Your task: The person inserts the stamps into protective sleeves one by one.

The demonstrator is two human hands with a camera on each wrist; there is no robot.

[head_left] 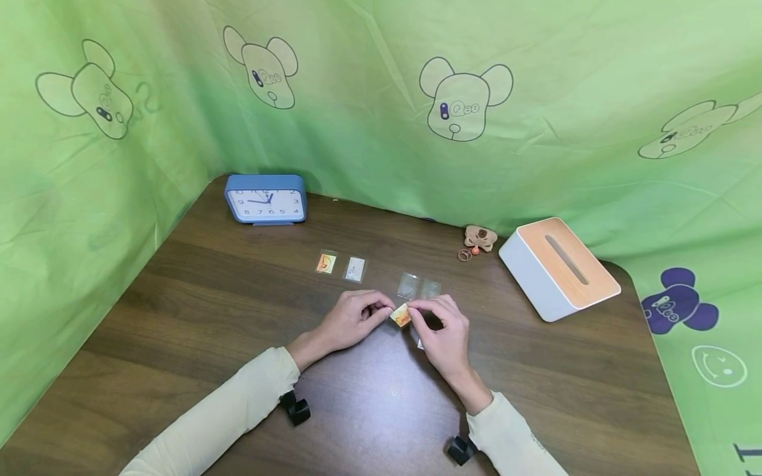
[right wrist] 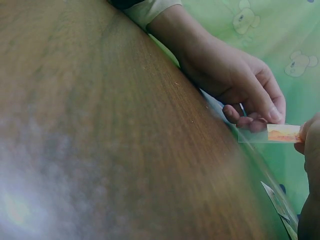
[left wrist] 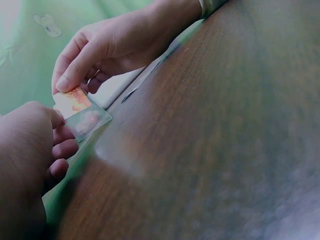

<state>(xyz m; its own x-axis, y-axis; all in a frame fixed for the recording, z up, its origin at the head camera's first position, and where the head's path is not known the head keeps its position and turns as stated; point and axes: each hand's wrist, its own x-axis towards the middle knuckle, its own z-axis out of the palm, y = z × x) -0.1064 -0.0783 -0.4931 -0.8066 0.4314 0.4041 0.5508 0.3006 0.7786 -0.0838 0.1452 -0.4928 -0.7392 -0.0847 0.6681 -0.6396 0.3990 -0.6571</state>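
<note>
Between the two hands is a small orange-and-yellow printed paper [head_left: 401, 315], like a stamp, at the end of a clear plastic sleeve [left wrist: 90, 123]. My right hand [head_left: 443, 334] pinches the paper between thumb and fingers. My left hand [head_left: 352, 320] pinches the sleeve near the paper's edge, its other fingers curled. In the right wrist view the paper [right wrist: 284, 133] overlaps one end of the sleeve [right wrist: 251, 136], whose rest shows see-through. A white piece [head_left: 421, 344] lies on the table, mostly hidden beneath the right hand.
Beyond the hands lie two clear sleeves [head_left: 408, 285], an orange print in a sleeve [head_left: 325, 262] and a greyish one [head_left: 354, 270]. A blue clock [head_left: 266, 200], a brown bear keychain [head_left: 479, 238] and a white tissue box with wooden lid [head_left: 556, 271] stand along the back.
</note>
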